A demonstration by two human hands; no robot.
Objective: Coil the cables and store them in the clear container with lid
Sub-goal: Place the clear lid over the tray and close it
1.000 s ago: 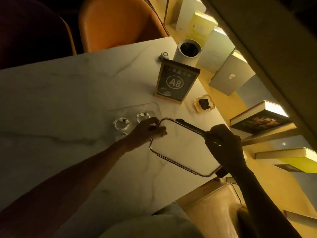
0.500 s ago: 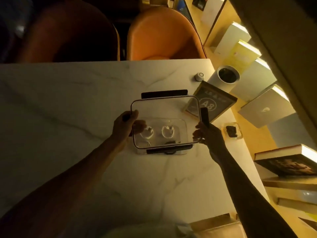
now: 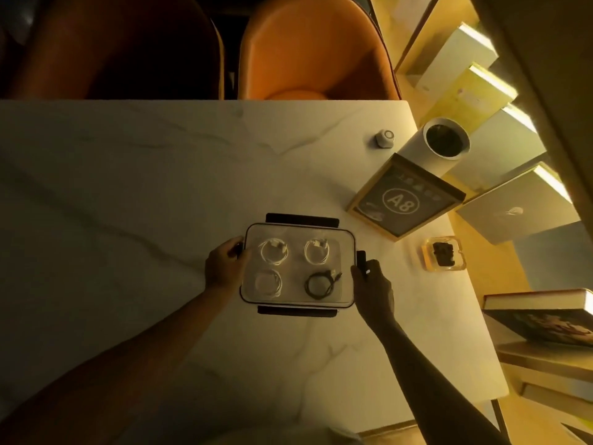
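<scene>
Head view looks down on a pale marbled tabletop (image 3: pixel 128 194), where the clear container (image 3: pixel 296 308) sits near the middle with its lid (image 3: pixel 298 231) laid on top and four coiled cables visible through it: three white coils (image 3: pixel 273 252), (image 3: pixel 316 251), (image 3: pixel 268 283) and one black coil (image 3: pixel 319 283), each in its own quarter and apart from the others. The left hand (image 3: pixel 223 268) grips the lid's left edge, fingers curled about the dark latch there; the right hand (image 3: pixel 372 281) has its fingers curled about the dark latch (image 3: pixel 361 261) on the right edge, which stands up and is not folded down. The long dark latches on the far side (image 3: pixel 302 219) and near side (image 3: pixel 296 311) stick out flat from the rim, so they look unfastened as well. By my reading the coiling and stowing are done, no loose cable shows on the tabletop, and the lid seems lined up with the rim, though whether it is pressed fully home cannot be told. What is left appears to be snapping the four latches shut. Off to the right stand a framed sign marked A8 (image 3: pixel 406 200), a white cylinder (image 3: pixel 439 146) and a small amber dish (image 3: pixel 444 255), all well apart from the container
</scene>
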